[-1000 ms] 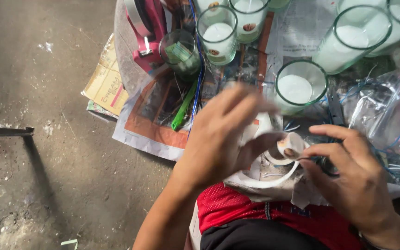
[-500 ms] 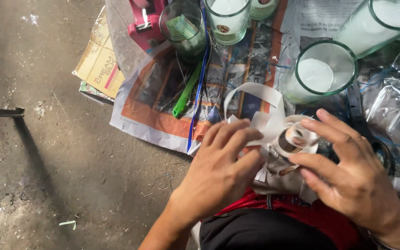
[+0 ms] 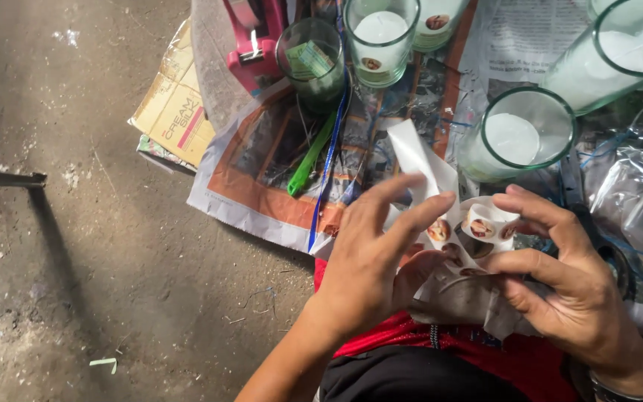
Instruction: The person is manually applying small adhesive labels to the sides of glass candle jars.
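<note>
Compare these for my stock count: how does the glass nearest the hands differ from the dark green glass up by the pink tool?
The nearest glass is wide, pale green and holds white wax; the dark green glass is narrower and darker and holds a folded bit of paper, with no wax showing. The nearest glass leans right in this view; the dark one looks nearly upright. Both are open-topped and stand on newspaper.

A small candle-making spot on a dirty concrete floor point(image 3: 76, 246): newspaper point(image 3: 262, 186) spread out, glass candles point(image 3: 515, 138) full of white wax (many of them), stickers point(image 3: 478, 231).
</note>
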